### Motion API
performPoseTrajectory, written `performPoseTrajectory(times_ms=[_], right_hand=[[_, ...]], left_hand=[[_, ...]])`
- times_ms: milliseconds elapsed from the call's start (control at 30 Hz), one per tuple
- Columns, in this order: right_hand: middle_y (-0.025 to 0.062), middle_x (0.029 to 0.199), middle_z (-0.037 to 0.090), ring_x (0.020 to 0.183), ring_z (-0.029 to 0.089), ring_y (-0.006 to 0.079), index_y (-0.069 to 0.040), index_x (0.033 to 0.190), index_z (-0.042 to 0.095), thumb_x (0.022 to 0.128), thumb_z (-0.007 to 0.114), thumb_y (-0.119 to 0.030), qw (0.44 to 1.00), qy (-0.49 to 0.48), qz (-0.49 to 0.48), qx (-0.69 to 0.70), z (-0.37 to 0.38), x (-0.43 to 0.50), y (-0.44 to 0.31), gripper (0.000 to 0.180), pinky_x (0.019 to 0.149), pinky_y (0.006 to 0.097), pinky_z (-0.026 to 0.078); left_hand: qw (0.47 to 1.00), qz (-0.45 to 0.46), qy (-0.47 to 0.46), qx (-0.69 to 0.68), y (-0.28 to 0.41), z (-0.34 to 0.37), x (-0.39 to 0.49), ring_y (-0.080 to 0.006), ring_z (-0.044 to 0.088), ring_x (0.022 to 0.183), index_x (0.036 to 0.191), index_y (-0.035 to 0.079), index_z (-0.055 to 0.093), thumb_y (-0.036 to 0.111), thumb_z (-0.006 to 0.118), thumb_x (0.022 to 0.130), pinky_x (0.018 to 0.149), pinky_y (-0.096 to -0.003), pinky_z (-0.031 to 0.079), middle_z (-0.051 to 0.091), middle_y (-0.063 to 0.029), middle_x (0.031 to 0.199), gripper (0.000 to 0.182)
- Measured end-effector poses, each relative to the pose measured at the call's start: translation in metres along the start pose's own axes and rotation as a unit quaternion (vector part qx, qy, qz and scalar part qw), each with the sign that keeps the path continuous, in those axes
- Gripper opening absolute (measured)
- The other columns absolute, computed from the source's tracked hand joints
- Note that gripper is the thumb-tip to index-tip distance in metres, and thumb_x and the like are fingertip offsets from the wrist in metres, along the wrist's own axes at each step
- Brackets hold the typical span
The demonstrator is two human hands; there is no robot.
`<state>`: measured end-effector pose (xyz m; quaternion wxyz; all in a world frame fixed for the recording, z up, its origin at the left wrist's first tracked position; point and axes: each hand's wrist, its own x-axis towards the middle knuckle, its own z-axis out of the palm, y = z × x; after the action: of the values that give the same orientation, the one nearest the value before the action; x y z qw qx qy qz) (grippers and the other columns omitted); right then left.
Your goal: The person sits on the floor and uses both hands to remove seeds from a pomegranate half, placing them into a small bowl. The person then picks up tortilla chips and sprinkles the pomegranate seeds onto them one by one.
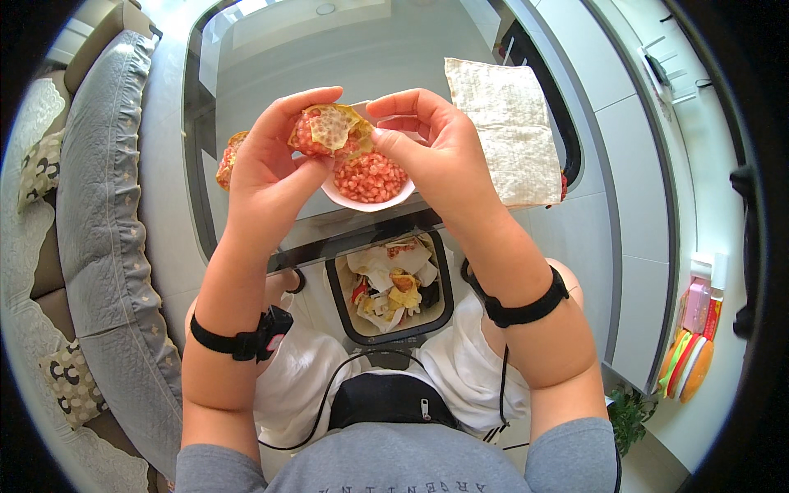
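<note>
My left hand [271,148] holds a pomegranate piece [314,132] between thumb and fingers, with red seeds showing along its side. Pale yellow membrane [336,126] covers part of its upper face. The thumb of my right hand [431,138] touches the membrane at the piece's right edge; its other fingers curl above. Just beneath both hands, a white bowl [370,206] holds a heap of loose pomegranate seeds [373,177]. Another pomegranate piece [227,163] rests on the glass table, partly hidden behind my left hand.
A cloth [505,129] covers something at the right of the glass table [290,49]. Below the table's near edge, a waste bin [450,296] between my legs contains peel and paper. A black cable [327,394] crosses my lap. To the left is a sofa [105,246].
</note>
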<state>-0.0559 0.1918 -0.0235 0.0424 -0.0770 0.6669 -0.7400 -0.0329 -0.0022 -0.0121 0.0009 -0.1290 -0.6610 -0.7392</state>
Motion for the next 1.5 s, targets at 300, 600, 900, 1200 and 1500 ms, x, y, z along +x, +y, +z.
performPoseTrajectory(times_ms=[300, 600, 900, 1200, 1500], right_hand=[[0.0090, 0.092, 0.072, 0.080, 0.069, 0.0132, -0.001, 0.106, 0.068, 0.082, 0.079, -0.017, 1.000, 0.003, 0.001, -0.029, 0.005, -0.004, -0.007, 0.031, 0.073, 0.0265, 0.057], [0.0102, 0.105, 0.069, 0.099, 0.066, 0.0133, -0.001, 0.110, 0.067, 0.088, 0.065, -0.008, 0.999, 0.002, 0.015, -0.051, 0.001, -0.002, -0.003, 0.023, 0.085, 0.0285, 0.056], [0.0081, 0.111, 0.068, 0.104, 0.066, 0.0206, -0.006, 0.101, 0.074, 0.085, 0.073, -0.006, 0.955, 0.033, -0.194, -0.220, 0.004, -0.004, -0.003, 0.016, 0.088, 0.0338, 0.054], [0.0104, 0.110, 0.067, 0.102, 0.067, 0.0250, -0.008, 0.096, 0.077, 0.080, 0.077, -0.002, 0.902, 0.028, -0.290, -0.318, 0.002, -0.003, -0.004, 0.017, 0.084, 0.0349, 0.056], [0.0055, 0.098, 0.067, 0.086, 0.068, 0.0271, -0.009, 0.090, 0.070, 0.080, 0.076, -0.010, 0.890, 0.047, -0.325, -0.316, 0.006, -0.003, 0.001, 0.012, 0.072, 0.0372, 0.057]], left_hand=[[1.000, 0.002, -0.025, -0.006, 0.000, 0.003, 0.000, -0.0171, 0.056, 0.125, 0.136, -0.002, 0.055, -0.015, 0.053, 0.084, 0.103, -0.0325, 0.050, 0.058, -0.0096, 0.137, 0.054], [1.000, -0.013, -0.019, 0.013, 0.000, 0.003, -0.001, -0.0166, 0.057, 0.123, 0.136, -0.003, 0.055, -0.015, 0.053, 0.084, 0.102, -0.0322, 0.050, 0.058, -0.0103, 0.136, 0.053], [0.998, -0.039, 0.043, -0.024, 0.001, -0.001, 0.001, -0.0174, 0.064, 0.116, 0.141, 0.000, 0.053, -0.010, 0.055, 0.084, 0.100, -0.0341, 0.054, 0.065, -0.0107, 0.126, 0.058], [0.995, -0.076, 0.030, -0.058, 0.005, -0.003, 0.000, -0.0207, 0.065, 0.117, 0.144, -0.002, 0.050, -0.007, 0.056, 0.083, 0.097, -0.0356, 0.057, 0.062, -0.0142, 0.132, 0.062], [0.993, -0.093, 0.020, -0.074, 0.008, -0.002, -0.001, -0.0215, 0.064, 0.118, 0.143, -0.004, 0.049, -0.005, 0.053, 0.081, 0.099, -0.0375, 0.056, 0.060, -0.0159, 0.135, 0.061]])
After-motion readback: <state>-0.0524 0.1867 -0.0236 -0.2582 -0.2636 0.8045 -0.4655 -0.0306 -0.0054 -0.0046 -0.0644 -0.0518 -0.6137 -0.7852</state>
